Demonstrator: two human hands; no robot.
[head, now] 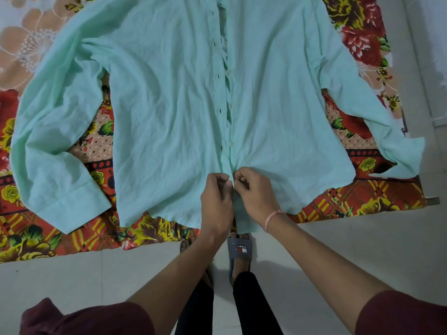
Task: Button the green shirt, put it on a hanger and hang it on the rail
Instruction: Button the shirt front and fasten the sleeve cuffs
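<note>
Here the green shirt (169, 105) lies spread flat on the floral sheet (96, 228), thin, limp and light. Left hand (216, 199) and right hand (256, 189) pinch its near placket edges; gripping close beside each button looks best.

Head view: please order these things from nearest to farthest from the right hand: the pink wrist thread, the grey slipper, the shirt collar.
From the right hand:
1. Pink wrist thread, on that hand's own wrist.
2. Grey slipper, on the floor below the hands.
3. Shirt collar, at the far top edge of the green shirt.
</note>
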